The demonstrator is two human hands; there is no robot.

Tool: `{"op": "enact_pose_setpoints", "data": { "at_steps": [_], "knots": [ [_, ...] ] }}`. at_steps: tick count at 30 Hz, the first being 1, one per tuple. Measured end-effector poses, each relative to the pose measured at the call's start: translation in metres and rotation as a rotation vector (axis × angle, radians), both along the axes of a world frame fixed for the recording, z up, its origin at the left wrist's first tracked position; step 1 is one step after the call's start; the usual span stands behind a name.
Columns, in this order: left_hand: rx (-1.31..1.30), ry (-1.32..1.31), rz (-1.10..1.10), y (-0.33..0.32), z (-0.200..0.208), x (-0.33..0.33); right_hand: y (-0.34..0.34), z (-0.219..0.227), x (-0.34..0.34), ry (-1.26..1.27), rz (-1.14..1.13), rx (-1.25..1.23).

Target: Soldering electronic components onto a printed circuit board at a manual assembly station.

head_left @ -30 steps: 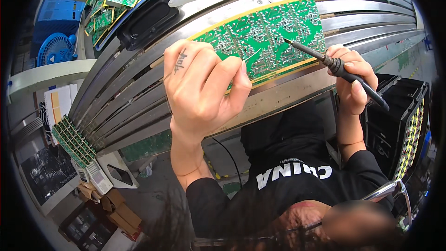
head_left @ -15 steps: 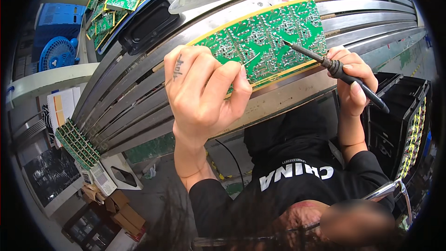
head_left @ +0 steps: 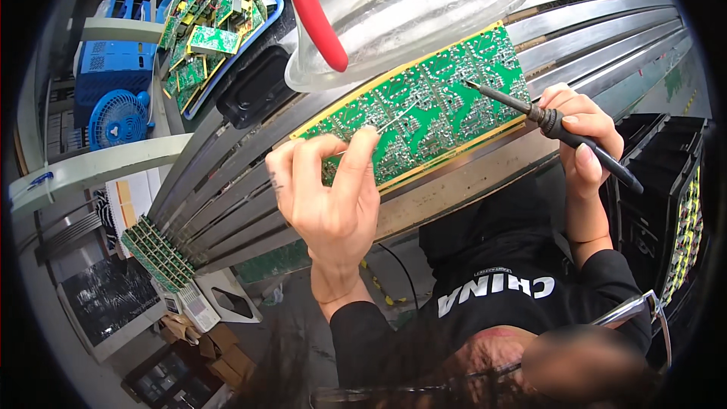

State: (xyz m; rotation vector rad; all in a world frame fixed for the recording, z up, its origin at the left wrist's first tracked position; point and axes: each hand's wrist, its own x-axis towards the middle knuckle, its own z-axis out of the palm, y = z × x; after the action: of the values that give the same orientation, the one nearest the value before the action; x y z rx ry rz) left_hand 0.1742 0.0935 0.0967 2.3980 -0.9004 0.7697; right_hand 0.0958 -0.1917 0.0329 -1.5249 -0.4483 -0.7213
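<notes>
Green circuit board [head_left: 424,106] tilted on metal rails; black soldering iron [head_left: 556,127] tip touching it.

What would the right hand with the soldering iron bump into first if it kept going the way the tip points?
Probably the green circuit board: the soldering iron in the right hand points up-left, its tip already at the board's surface.

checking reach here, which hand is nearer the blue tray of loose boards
Left. The left hand sits below and right of the blue tray; the right hand is much farther right, holding the soldering iron.

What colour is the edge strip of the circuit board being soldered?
Yellow, bordering the green circuit board; head view.
</notes>
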Motion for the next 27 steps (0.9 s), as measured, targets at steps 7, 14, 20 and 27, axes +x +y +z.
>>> {"op": "enact_pose_setpoints", "data": {
  "at_steps": [7,14,20,27],
  "knots": [
    [-0.091,0.021,-0.049,-0.004,-0.004,0.002,-0.006,-0.001,0.002,0.004,-0.056,0.028],
    [-0.121,-0.077,-0.165,-0.019,-0.008,0.008,-0.017,-0.001,-0.003,0.008,-0.051,0.026],
    [0.0,-0.154,-0.141,-0.024,0.008,0.009,-0.022,-0.001,-0.007,0.01,-0.085,0.079],
    [-0.006,-0.074,-0.169,-0.049,0.008,0.007,-0.026,0.002,-0.007,-0.024,-0.088,0.067]
  ]
}}
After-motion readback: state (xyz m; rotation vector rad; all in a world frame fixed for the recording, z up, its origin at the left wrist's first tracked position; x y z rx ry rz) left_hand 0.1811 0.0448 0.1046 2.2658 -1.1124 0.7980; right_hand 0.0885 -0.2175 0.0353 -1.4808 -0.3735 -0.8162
